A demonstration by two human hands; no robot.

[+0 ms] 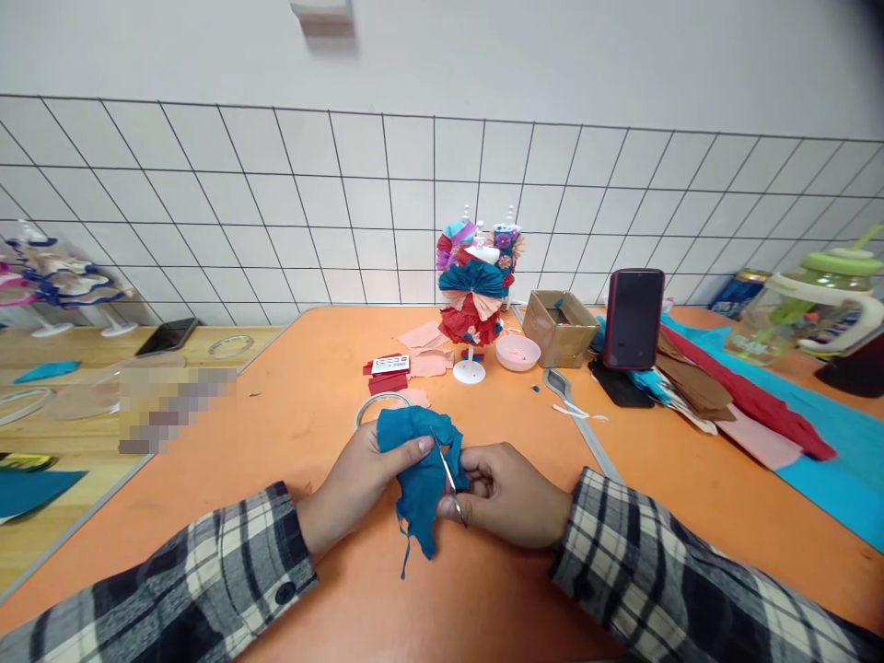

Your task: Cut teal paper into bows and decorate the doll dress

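Note:
A piece of teal crepe paper point(418, 502) with ragged edges and a thin dangling strip is held up over the orange table point(310, 589). My left hand point(359, 479) pinches it at the upper left, thumb on top. Small metal scissors point(447, 470) are in my right hand point(507, 493), fingers curled round the handles, with the blades lying across the paper near my left thumb. The fingers of my right hand also touch the paper's right edge. Behind the paper, a roll of tape point(366, 403) is partly hidden.
Paper-dress figure on a stand point(470, 371), pink bowl point(517, 353), cardboard box point(559, 331) and upright phone point(633, 320) stand at the back. Red and pink paper pieces point(428, 362) lie left of the stand. Coloured paper sheets point(752, 396) and a clear jug point(773, 322) occupy the right.

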